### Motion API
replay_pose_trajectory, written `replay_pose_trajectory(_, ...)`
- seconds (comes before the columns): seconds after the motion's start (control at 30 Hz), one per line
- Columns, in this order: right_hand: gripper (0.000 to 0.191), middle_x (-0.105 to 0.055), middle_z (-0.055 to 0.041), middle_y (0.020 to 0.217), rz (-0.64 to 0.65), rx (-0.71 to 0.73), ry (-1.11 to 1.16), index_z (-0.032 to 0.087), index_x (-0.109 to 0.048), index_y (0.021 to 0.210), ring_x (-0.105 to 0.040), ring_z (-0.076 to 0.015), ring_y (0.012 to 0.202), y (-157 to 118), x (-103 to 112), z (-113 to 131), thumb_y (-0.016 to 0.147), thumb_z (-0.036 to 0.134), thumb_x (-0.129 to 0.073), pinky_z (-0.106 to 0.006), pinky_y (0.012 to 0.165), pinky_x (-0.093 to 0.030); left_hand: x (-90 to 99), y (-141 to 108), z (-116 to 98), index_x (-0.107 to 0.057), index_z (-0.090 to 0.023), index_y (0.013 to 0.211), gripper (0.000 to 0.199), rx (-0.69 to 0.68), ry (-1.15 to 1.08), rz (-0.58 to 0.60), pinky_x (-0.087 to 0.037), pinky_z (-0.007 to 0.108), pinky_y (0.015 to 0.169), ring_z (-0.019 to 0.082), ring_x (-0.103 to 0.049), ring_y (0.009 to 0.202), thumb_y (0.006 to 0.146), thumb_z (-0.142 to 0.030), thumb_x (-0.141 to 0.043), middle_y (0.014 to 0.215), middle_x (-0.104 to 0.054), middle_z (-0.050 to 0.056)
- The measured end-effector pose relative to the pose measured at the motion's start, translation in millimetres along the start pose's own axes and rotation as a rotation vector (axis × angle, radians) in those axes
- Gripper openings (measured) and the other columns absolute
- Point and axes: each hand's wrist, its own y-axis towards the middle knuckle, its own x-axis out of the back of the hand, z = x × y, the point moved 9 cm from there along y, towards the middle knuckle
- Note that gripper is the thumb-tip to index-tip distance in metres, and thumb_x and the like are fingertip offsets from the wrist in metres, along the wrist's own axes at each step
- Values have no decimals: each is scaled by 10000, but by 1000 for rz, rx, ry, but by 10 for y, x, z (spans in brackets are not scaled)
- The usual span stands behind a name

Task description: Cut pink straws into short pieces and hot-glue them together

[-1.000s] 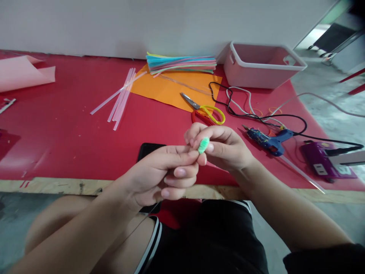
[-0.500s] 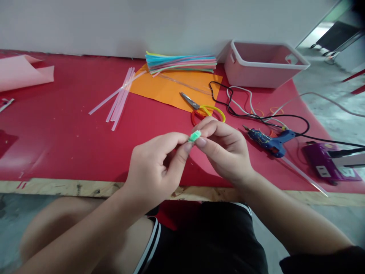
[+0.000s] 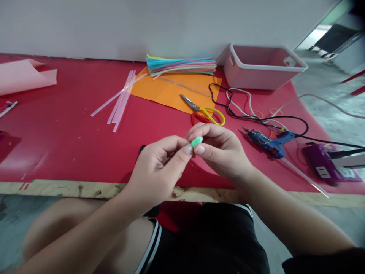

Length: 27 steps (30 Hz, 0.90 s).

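Observation:
A small bright green fuzzy piece, like a coiled pipe cleaner, is pinched between my two hands above the red tabletop. My left hand grips it from the left with thumb and fingertips. From the right, the thumb and forefinger of my right hand close on it too. Just beyond my fingers lie scissors with a yellow and a red handle loop, partly hidden by my right hand. A dark object shows at the edge behind my left hand; I cannot make out what it is.
Clear pink glue sticks lie left of an orange sheet, with a bundle of pipe cleaners on its back edge. At the right are a pink bin, tangled cables, a blue glue gun and a purple power strip.
The green piece has turned slightly between my fingertips, and both hands sit a little lower in view. My left thumb now lies straighter against it. The camera has shifted slightly.

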Motion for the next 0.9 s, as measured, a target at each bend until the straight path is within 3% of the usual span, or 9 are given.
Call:
replay_pose_trajectory(0.13,98,-725,-15,900,-39,265,-362,212,-766,934,-702,-135,826,-53,15,265,872,136,-775,-282,743,-613,-97,7,116,-635,-164,729,256,164,-307,114,-265,113,356,15,-342,361,975,-194,-574,535,-434,-82)
replay_pose_trajectory(0.27,96,-744,-38,915,-39,476,-683,212,-758,986,-692,-155,858,-154,-51,427,925,148,-721,-311,790,-590,-142,-30,165,-642,-143,714,283,277,-440,187,-286,76,354,-5,-326,334,984,-178,-564,511,-420,-89)
replay_pose_trajectory(0.47,72,-687,-47,913,18,453,-687,225,-683,980,-661,-179,857,-176,-70,382,983,184,-624,-354,763,-564,-365,-134,206,-613,-149,744,317,536,-688,438,-300,98,313,2,-168,304,1017,-191,-456,501,-339,-115)
replay_pose_trajectory(0.53,61,-674,-44,896,16,416,-693,217,-662,954,-648,-169,850,-146,-61,340,985,186,-619,-346,771,-555,-367,-119,242,-598,-159,777,312,566,-660,436,-260,105,303,9,-153,311,1031,-202,-422,517,-354,-113)
replay_pose_trajectory(0.63,68,-656,-33,867,-46,327,-681,200,-646,920,-634,-145,809,-79,0,255,980,186,-617,-317,752,-548,-162,17,282,-544,-184,797,289,387,-340,237,-233,126,328,13,-225,333,1045,-308,-461,577,-454,-93)
replay_pose_trajectory(0.73,84,-643,-16,832,-139,232,-671,185,-650,878,-621,-114,744,-38,76,175,961,195,-640,-267,688,-535,90,80,76,-561,-194,841,263,-7,289,-26,-384,181,460,52,-439,438,1023,-381,-536,651,-546,-58)
replay_pose_trajectory(0.8,89,-650,-7,814,-178,207,-673,182,-662,858,-621,-102,724,-38,98,156,945,199,-662,-245,672,-531,96,23,-100,-596,-184,890,183,-247,633,-139,-406,218,540,94,-534,538,1005,-320,-555,668,-579,-36)
replay_pose_trajectory(0.9,70,-675,-3,819,-194,219,-663,191,-684,859,-641,-102,738,-57,92,166,928,196,-692,-237,681,-542,27,-70,-241,-599,-173,861,174,-452,858,-220,-340,248,537,103,-503,535,1001,-224,-508,632,-555,-35)
